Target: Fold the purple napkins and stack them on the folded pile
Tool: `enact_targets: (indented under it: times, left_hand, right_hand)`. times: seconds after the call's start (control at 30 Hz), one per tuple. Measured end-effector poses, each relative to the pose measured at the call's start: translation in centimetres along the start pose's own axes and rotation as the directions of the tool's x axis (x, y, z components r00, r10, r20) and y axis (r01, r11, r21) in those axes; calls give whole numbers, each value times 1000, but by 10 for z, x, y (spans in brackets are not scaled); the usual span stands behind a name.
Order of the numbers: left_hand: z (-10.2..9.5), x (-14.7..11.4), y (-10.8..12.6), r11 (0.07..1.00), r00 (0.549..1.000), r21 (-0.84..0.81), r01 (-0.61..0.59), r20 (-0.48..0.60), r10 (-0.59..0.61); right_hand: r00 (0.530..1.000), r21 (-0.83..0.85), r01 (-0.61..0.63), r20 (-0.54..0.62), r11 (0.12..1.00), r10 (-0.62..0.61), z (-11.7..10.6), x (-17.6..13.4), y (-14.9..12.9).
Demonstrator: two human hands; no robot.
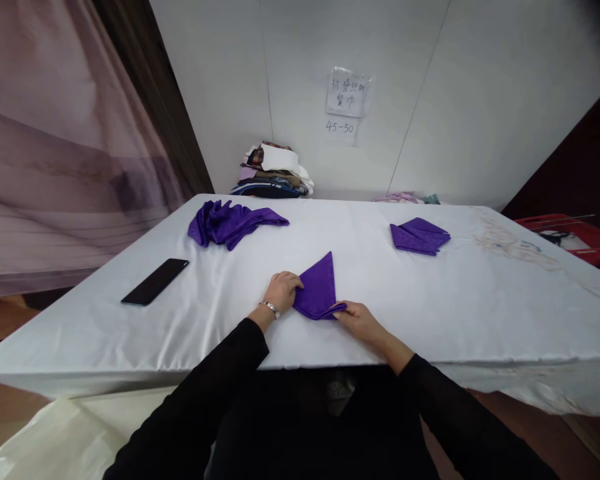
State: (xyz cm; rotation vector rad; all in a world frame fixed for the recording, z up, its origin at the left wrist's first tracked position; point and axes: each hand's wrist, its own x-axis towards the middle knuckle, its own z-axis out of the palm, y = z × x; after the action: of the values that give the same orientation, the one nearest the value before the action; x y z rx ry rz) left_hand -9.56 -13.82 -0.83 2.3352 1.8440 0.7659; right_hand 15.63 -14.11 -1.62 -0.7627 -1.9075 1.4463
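Note:
A purple cloth napkin [319, 288], folded into a pointed shape, lies on the white-covered table in front of me. My left hand [282, 292], with a bracelet at the wrist, grips its left edge with the fingers curled over the cloth. My right hand [359, 320] pinches the lower right corner, where the fabric is turned up in a small fold. A crumpled heap of purple cloth [230, 223] rests at the back left. Toward the back right sits a folded purple napkin [419, 237] with layered points.
On the left of the table [220, 313] lies a black phone [156, 281]. A stack of clothes [273, 172] stands beyond the far edge, below a handwritten sign [349, 93] on the wall. A red basket [573, 233] is past the right edge.

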Motion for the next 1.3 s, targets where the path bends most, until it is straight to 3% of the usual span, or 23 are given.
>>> enact_targets:
  times: [0.17, 0.37, 0.6, 0.77, 0.97, 1.2, 1.3]
  left_hand:
    - [-3, -8, -1, 995, 999, -96, 31, 32, -28]
    - [-12, -8, 2, 974, 997, -215, 70, 52, -60]
    - [-13, -14, 6, 950, 995, -296, 104, 28, -100]
    - [-3, -13, 4, 940, 983, -296, 166, -21, -181]
    - [-6, -10, 8, 925, 957, -250, 285, 24, -288]
    - [-7, -12, 7, 796, 899, -436, 420, 82, -430]
    - [-6, -11, 5, 793, 895, -437, 424, 65, -442]
  right_hand:
    - [992, 130, -121, -26, 984, 125, -16, 17, -9]
    - [963, 259, -115, -209, 959, 172, -39, 68, -25]
    - [922, 241, -198, -284, 950, 264, -38, 115, -14]
    - [895, 43, -271, -357, 962, 268, -30, 133, -4]
    - [890, -148, -305, -396, 941, 226, -28, 152, 6]
    - [885, -350, -357, -422, 866, 194, -32, 165, 17]
    - [888, -411, -374, -416, 831, 194, -31, 165, 15]
